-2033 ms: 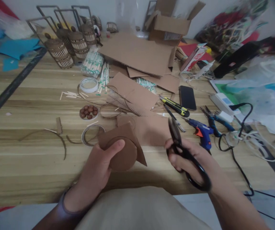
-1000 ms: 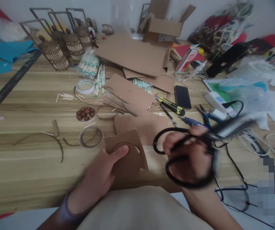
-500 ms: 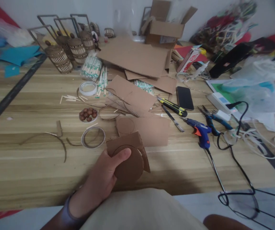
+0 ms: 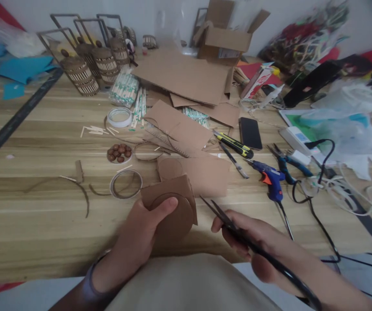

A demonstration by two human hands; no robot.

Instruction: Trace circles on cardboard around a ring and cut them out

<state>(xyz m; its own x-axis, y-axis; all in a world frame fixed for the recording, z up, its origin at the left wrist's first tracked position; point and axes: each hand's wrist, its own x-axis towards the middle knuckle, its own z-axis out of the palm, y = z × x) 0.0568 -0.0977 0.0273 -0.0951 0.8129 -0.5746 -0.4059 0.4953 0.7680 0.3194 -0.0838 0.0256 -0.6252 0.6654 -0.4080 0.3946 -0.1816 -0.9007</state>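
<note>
My left hand (image 4: 143,233) grips a brown cardboard piece (image 4: 173,220) near the table's front edge, thumb on top; a round outline shows on it and its fingers are mostly hidden beneath. To the right, my right hand (image 4: 253,237) is closed on black scissors (image 4: 238,233). The blades are slightly apart and point up-left toward the cardboard, not touching it. Beyond the held piece lies a flat cardboard sheet (image 4: 208,177) with a drawn circle.
A blue glue gun (image 4: 270,177), pliers (image 4: 286,164), a yellow-black cutter (image 4: 234,144) and a phone (image 4: 250,133) lie right. Tape rolls (image 4: 126,184), a dish of brown balls (image 4: 119,153) and small lantern-like models (image 4: 79,75) are left. Cardboard sheets (image 4: 182,75) lie behind.
My right hand has come into view from the lower right with the scissors. The cardboard in my left hand has shifted and turned slightly.
</note>
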